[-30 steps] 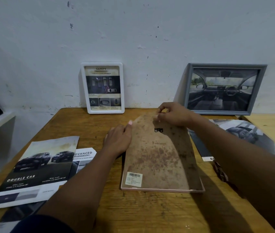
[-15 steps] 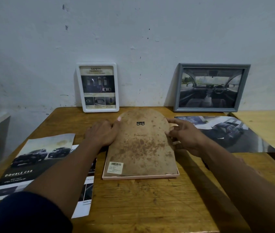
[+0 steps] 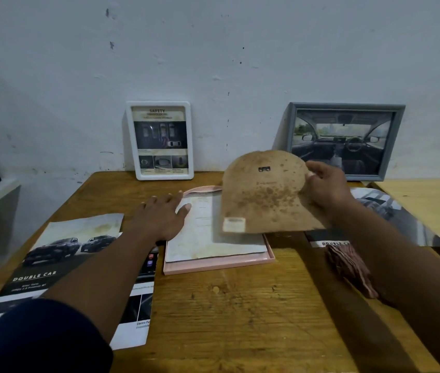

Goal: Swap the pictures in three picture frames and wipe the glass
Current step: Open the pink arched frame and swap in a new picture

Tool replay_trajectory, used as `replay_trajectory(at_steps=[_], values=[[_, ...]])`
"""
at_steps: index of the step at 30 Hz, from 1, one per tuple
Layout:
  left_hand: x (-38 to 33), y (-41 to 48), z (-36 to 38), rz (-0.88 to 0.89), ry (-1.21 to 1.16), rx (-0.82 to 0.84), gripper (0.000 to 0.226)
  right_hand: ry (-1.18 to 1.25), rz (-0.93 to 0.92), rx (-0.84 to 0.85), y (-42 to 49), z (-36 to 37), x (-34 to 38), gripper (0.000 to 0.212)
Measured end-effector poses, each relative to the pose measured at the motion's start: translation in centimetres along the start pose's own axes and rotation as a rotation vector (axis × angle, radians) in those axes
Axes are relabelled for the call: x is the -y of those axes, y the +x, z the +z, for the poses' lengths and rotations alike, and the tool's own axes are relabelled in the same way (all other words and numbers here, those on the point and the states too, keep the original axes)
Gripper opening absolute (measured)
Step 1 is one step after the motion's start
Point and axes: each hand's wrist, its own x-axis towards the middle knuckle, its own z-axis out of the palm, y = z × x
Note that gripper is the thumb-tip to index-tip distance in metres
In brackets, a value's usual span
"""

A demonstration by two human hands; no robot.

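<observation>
Pink frame (image 3: 218, 266) lies face down at the centre of the table (image 3: 240, 319), back open. Right hand (image 3: 326, 188) pinches the stained backing board (image 3: 263, 195) by its right edge, holding it tilted above the frame. Left hand (image 3: 159, 218) rests flat on the frame's left side, fingers straight and slightly spread. The old sheet (image 3: 202, 238) lies inside, not yet removed. White frame (image 3: 159, 141) and grey frame (image 3: 345, 141) stand closed against the wall (whether already done cannot be told). Judged early: swap and wiping outstanding; cloth (image 3: 350, 267) lies untouched beside the right forearm.

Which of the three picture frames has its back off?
The pink frame lying flat on the wooden table: the right hand holds its brown backing board. The white frame and grey frame stand against the wall.
</observation>
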Motion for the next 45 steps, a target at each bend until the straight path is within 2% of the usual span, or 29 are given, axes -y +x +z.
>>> replay_trajectory(at_steps=[3, 7, 12, 16, 18, 21, 22, 29, 36, 39, 42, 45], values=[[-0.4, 0.0, 0.0, -0.009, 0.014, -0.044, 0.067, -0.288, 0.01, 0.009, 1.6, -3.4, -1.5, 0.034], [-0.8, -0.1, -0.2, -0.012, 0.03, -0.069, 0.065, -0.425, 0.132, 0.023, 2.8, -5.6, -4.0, 0.038], [-0.8, 0.0, -0.3, 0.012, 0.036, -0.064, 0.064, -0.685, 0.067, 0.044, 2.8, -4.2, -4.9, 0.029], [0.3, 0.6, -0.3, 0.029, 0.093, -0.107, 0.062, -1.011, -0.102, -0.043, 0.6, -2.0, -4.6, 0.054], [0.7, 0.7, -0.3, 0.029, 0.103, -0.133, 0.061, -0.971, -0.248, 0.061, -1.4, -0.7, -3.8, 0.055], [0.5, 0.8, -0.4, 0.056, 0.125, -0.164, 0.055, -0.982, -0.316, 0.468, -4.2, 1.4, -3.6, 0.065], [0.5, 0.8, -0.5, 0.061, 0.128, -0.17, 0.054, -1.023, -0.321, 0.533, -4.6, 1.8, -3.9, 0.072], [1.6, 0.8, -1.0, 0.037, 0.118, -0.187, 0.049, -1.061, -0.363, 0.501, -4.3, 1.7, -6.5, 0.08], [1.6, 0.7, -0.5, 0.029, -0.064, -0.209, 0.051, -0.86, -0.345, 0.548, -4.8, 3.5, -5.0, 0.047], [1.6, 0.6, -0.4, 0.011, -0.106, -0.21, 0.051, -0.732, -0.358, 0.404, -4.9, 4.9, -4.7, 0.041], [1.6, 0.6, -0.4, -0.019, -0.142, -0.208, 0.053, -0.791, -0.373, 0.307, -4.9, 6.8, -3.4, 0.044], [1.4, 0.2, -0.6, -0.045, -0.182, -0.196, 0.056, -0.914, -0.378, 0.347, -4.4, 8.8, -2.0, 0.054]])
